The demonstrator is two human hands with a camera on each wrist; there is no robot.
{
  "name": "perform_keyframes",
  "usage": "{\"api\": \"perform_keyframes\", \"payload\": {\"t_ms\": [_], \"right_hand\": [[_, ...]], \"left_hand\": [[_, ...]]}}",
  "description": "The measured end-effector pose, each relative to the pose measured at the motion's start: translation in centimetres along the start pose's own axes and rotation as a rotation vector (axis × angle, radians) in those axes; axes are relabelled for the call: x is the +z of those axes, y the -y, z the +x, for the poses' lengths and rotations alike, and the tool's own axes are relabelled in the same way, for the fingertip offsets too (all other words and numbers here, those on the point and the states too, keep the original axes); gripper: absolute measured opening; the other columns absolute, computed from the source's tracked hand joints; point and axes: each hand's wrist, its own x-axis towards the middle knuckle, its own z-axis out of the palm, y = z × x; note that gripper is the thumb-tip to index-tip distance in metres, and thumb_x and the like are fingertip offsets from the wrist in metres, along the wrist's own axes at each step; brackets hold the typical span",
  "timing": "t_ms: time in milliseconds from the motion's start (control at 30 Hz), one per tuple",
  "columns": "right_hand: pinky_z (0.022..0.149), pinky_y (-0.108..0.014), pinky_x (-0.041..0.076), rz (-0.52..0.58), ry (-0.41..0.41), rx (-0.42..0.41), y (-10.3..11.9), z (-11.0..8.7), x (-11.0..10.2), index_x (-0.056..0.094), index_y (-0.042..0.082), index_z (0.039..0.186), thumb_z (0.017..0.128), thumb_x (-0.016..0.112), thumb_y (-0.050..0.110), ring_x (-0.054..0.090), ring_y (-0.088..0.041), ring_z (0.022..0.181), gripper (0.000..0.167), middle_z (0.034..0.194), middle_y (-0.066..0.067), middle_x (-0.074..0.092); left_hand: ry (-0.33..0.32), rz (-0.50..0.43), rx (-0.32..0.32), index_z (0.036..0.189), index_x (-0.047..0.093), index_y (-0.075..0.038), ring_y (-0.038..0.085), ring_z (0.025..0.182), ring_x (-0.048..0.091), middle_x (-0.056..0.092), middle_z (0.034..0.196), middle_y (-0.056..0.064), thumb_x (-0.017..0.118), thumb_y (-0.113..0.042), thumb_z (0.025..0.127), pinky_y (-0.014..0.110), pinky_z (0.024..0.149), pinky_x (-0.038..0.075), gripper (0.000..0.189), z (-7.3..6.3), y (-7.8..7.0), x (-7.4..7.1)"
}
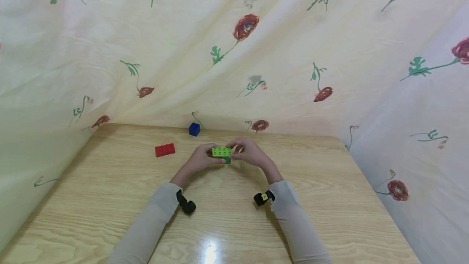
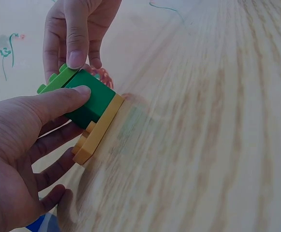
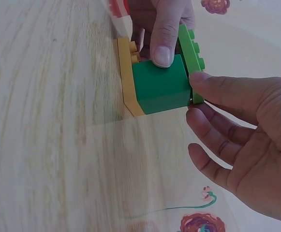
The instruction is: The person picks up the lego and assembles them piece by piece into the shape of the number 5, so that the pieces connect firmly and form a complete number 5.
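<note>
A small toy-brick stack stands upright on the table between both hands. Its base is an orange-yellow plate (image 2: 104,123) with studs bare at one end. On that sits a dark green brick (image 3: 159,87), which my left hand (image 1: 200,159) grips, thumb across the near face and fingers behind. A light green studded plate (image 1: 221,152) lies on top; in the right wrist view a thin dark gap shows between it and the dark green brick. With thumb and fingers my right hand (image 1: 250,152) pinches the light green plate at its right end.
A red brick (image 1: 165,150) lies on the wooden table (image 1: 220,223) to the left of the hands. Farther back, near the cloth, stands a blue block (image 1: 194,129). Flower-patterned cloth (image 1: 183,52) hangs behind the table and along both sides.
</note>
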Motion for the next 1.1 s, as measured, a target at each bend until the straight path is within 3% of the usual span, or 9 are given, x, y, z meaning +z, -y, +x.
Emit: {"api": "perform_keyframes", "payload": {"t_ms": [1100], "right_hand": [[0.076,-0.026,0.055,0.018,-0.004,0.002,-0.44,0.04,-0.15,0.073,0.003,0.120,0.088,0.078,0.005,0.065,-0.014,0.085,0.033,0.112,-0.013,0.075]], "left_hand": [[0.001,-0.016,0.002,0.124,0.070,-0.011,0.017,0.099,0.064,0.072,0.115,0.006,0.084,-0.021,0.086,0.031,0.088,0.052,0.042,0.12,-0.02,0.11]]}}
